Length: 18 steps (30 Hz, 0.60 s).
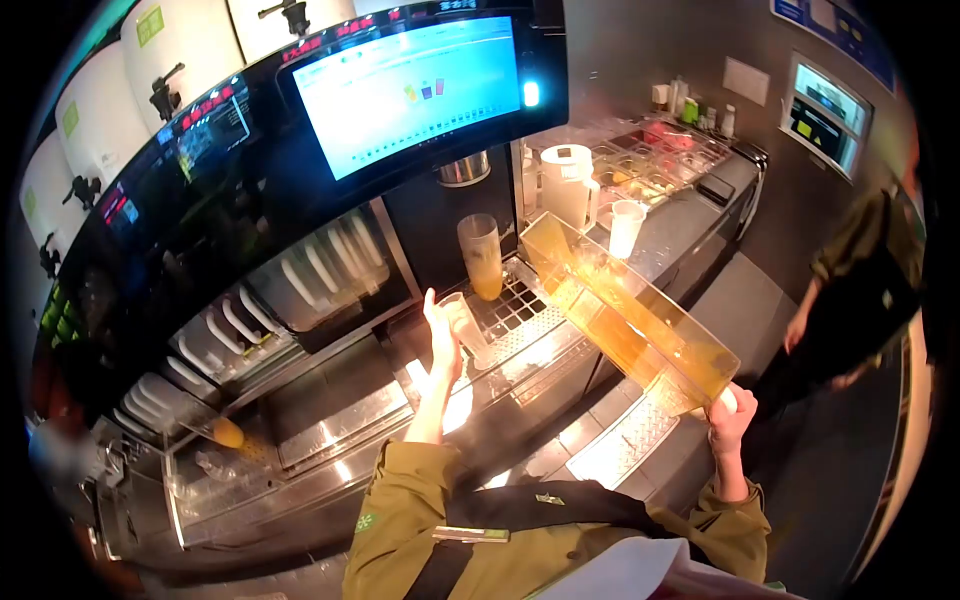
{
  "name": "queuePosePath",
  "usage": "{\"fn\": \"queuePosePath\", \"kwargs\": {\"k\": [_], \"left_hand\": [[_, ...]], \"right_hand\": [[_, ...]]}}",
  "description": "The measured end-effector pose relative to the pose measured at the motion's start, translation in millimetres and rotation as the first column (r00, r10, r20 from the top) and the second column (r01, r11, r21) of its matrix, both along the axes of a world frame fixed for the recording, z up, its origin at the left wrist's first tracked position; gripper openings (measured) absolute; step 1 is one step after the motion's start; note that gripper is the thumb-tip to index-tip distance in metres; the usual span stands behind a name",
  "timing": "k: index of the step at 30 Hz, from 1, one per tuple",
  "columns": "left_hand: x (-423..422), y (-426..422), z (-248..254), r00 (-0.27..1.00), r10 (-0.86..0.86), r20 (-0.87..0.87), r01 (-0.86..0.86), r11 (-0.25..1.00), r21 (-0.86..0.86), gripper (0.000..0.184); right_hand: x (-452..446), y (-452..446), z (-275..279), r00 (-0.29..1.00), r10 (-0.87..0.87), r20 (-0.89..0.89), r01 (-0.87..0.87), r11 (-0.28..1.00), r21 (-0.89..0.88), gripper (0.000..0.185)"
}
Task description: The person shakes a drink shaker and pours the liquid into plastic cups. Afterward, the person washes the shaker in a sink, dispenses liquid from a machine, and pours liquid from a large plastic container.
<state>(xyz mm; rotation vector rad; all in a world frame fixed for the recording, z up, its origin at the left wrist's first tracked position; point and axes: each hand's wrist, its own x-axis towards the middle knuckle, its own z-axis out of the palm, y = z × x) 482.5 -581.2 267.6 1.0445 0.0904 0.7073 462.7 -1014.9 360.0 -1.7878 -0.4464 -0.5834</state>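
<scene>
My right hand (732, 415) is closed on the handle end of a long clear rectangular pitcher (685, 325). Amber liquid shows inside it, and its far end reaches over the counter's front edge toward the drip grate. My left hand (442, 340) is wrapped round the side of a translucent plastic cup (470, 332), which leans slightly near the grate. Behind that cup stands a taller clear cup (480, 250) with orange-yellow liquid in its lower part, on the metal drip grate (515, 308) under a dispenser (464, 170).
A white jug (568, 185) and a white cup (627, 228) stand right of the dispenser. Farther back are topping trays (650, 170). A screen (410, 85) overhangs the counter. Handled containers (330, 260) line the left shelf. Another person (850, 290) stands at right.
</scene>
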Motion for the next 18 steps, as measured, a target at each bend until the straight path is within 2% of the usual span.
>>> {"fn": "queuePosePath", "kwargs": {"k": [2, 3, 4, 6, 8, 9, 10, 11, 12, 14, 18], "left_hand": [[13.1, 1.8, 10.5, 0.998, -0.059, -0.001, 0.059, 0.998, -0.02, 0.057], [17.7, 3.0, 16.0, 0.994, -0.108, 0.032, 0.106, 0.993, 0.059, 0.058], [19.5, 5.1, 21.7, 0.987, -0.16, 0.015, 0.159, 0.985, 0.061, 0.062], [21.0, 4.4, 32.0, 0.985, -0.159, -0.064, 0.167, 0.975, 0.144, 0.064], [18.3, 2.3, 39.4, 0.992, -0.071, -0.104, 0.098, 0.955, 0.281, 0.071], [18.8, 2.3, 43.7, 0.993, -0.101, -0.067, 0.113, 0.971, 0.21, 0.073], [19.6, 5.1, 41.0, 0.994, -0.106, -0.036, 0.112, 0.969, 0.222, 0.066], [17.4, 3.8, 48.9, 0.992, -0.061, -0.109, 0.088, 0.962, 0.259, 0.061], [15.5, 1.4, 55.9, 0.984, -0.015, -0.18, 0.068, 0.954, 0.293, 0.057], [16.6, -0.9, 59.1, 0.98, 0.096, -0.173, -0.026, 0.93, 0.366, 0.052], [17.8, -7.9, 53.3, 0.986, 0.164, -0.012, -0.149, 0.921, 0.361, 0.058]], "right_hand": [[27.4, -5.1, 9.7, 0.98, -0.052, 0.194, 0.086, 0.981, -0.171, 0.016], [43.1, -11.2, 10.5, 0.987, 0.033, 0.156, -0.006, 0.985, -0.17, 0.011], [61.5, -21.8, 6.0, 0.988, 0.061, 0.145, -0.024, 0.97, -0.243, 0.012], [92.0, -23.3, 10.6, 0.944, 0.076, 0.321, 0.013, 0.964, -0.265, 0.017], [120.4, -25.0, 18.6, 0.941, 0.193, 0.279, -0.093, 0.938, -0.335, 0.017], [130.9, -19.9, 29.4, 0.922, 0.262, 0.283, -0.147, 0.917, -0.37, 0.017], [140.2, -11.6, 38.1, 0.9, 0.326, 0.289, -0.197, 0.896, -0.397, 0.016], [148.6, 2.8, 45.2, 0.841, 0.326, 0.431, -0.183, 0.922, -0.341, 0.011], [157.0, 10.7, 53.5, 0.811, 0.392, 0.434, -0.243, 0.901, -0.359, 0.01], [170.3, 17.8, 67.8, 0.743, 0.517, 0.425, -0.353, 0.842, -0.408, 0.009], [197.0, 34.5, 81.9, 0.634, 0.642, 0.432, -0.46, 0.761, -0.457, 0.011]]}}
